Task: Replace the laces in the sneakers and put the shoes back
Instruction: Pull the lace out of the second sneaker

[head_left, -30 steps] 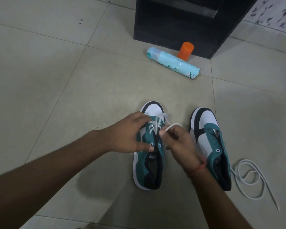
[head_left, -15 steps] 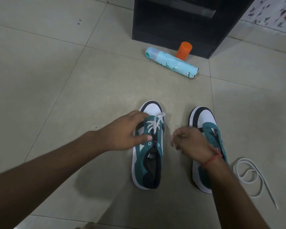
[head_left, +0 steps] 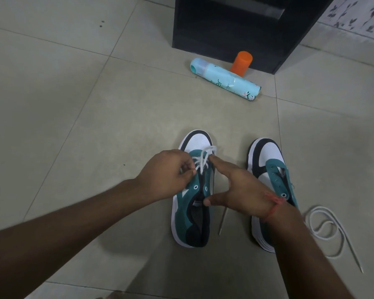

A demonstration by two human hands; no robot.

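Pinching white lace (head_left: pixel 200 164) | left hand (head_left: pixel 168 175) | teal sneaker (head_left: pixel 191 212) half-laced

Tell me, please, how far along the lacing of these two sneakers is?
Done: the left sneaker has white lace through its front eyelets only. In hand: the left hand pinches that lace, the right hand points beside it. Left: its rear eyelets, the unlaced right sneaker, the loose lace, then putting both back.

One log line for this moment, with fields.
stage: lacing left shoe | left hand: pinches lace | right hand: open, finger on lace | right shoe: unlaced
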